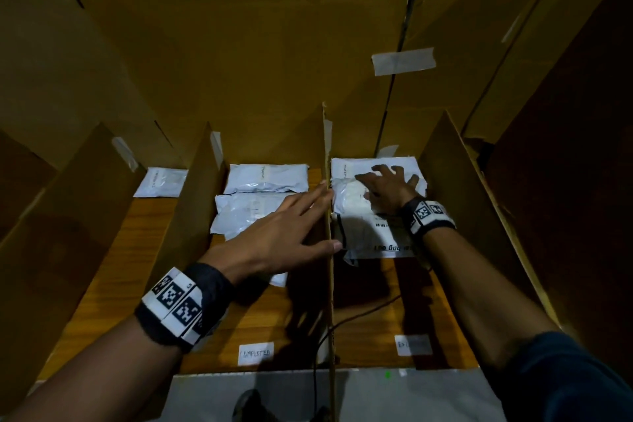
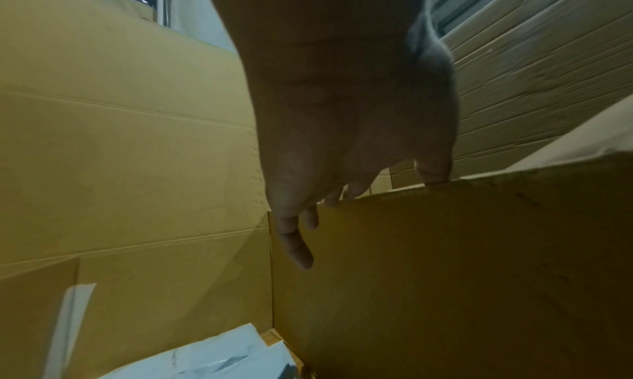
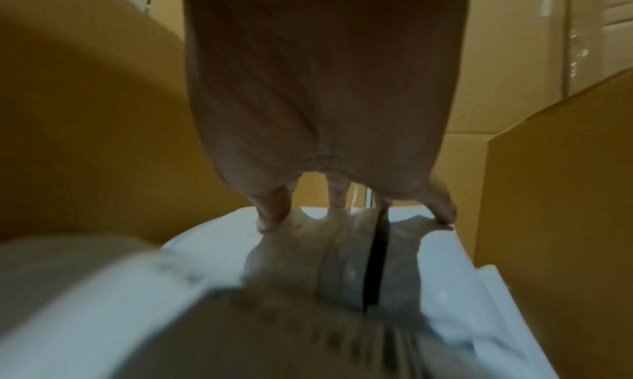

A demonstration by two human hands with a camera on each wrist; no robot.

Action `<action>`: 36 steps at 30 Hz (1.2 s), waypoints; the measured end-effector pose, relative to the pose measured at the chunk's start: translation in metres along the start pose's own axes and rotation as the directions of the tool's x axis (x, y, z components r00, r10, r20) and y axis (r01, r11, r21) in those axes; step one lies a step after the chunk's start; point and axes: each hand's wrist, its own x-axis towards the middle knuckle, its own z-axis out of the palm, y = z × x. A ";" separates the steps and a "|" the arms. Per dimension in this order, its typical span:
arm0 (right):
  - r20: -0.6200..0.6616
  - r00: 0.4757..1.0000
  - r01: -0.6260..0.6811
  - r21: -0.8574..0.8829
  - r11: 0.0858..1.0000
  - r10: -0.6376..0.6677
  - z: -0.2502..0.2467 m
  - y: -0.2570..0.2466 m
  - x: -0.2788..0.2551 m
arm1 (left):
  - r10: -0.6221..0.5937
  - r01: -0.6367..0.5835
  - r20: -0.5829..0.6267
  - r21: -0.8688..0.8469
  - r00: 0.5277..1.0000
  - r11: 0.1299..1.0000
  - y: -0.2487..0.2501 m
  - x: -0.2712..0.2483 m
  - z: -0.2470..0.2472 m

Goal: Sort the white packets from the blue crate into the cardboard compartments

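A person's right hand (image 1: 390,187) presses with spread fingers on the top white packet (image 1: 373,216) of a pile in the right cardboard compartment, while the left hand (image 1: 284,233), fingers straight, steadies the top edge of the divider (image 1: 329,284) beside it and holds nothing. Should the thin divider lean under that hand, it could sag across the neighbouring pile; the slick packets might also slide when the press lifts. The middle compartment, labelled "COMPLETED" (image 1: 256,353), holds several packets (image 1: 253,195); the left holds one (image 1: 161,181). The blue crate is out of view.
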 end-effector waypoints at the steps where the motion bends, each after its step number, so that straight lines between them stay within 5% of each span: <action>1: 0.018 1.000 0.001 -0.008 1.000 -0.001 0.007 0.001 0.002 | -0.001 0.001 0.002 0.002 1.000 1.000 -0.001 0.000 0.000; 10: 0.093 0.992 -0.077 -0.049 0.996 0.081 0.008 -0.017 -0.015 | -0.012 0.012 -0.011 0.001 1.000 1.000 -0.007 -0.004 0.003; 14: -0.106 0.994 -0.024 0.071 0.997 0.031 -0.015 -0.029 -0.050 | -0.036 0.035 -0.034 -0.011 0.999 0.999 -0.014 -0.006 0.003; 17: -0.317 0.948 0.117 0.242 0.963 -0.035 -0.046 -0.048 -0.111 | -0.076 0.071 -0.106 -0.044 0.992 0.996 -0.009 -0.022 0.000; 21: -0.482 0.875 0.243 0.358 0.902 -0.045 -0.078 -0.080 -0.207 | -0.106 0.069 -0.259 -0.149 0.960 0.986 0.003 -0.068 -0.001; 26: -0.459 0.885 0.307 0.438 0.845 -0.083 -0.087 -0.126 -0.300 | -0.207 0.135 -0.319 -0.233 0.925 0.963 -0.006 -0.145 0.014; 36: -0.463 0.857 0.402 0.320 0.858 -0.229 -0.048 -0.241 -0.336 | -0.321 0.235 -0.410 -0.248 0.854 0.940 -0.049 -0.284 -0.001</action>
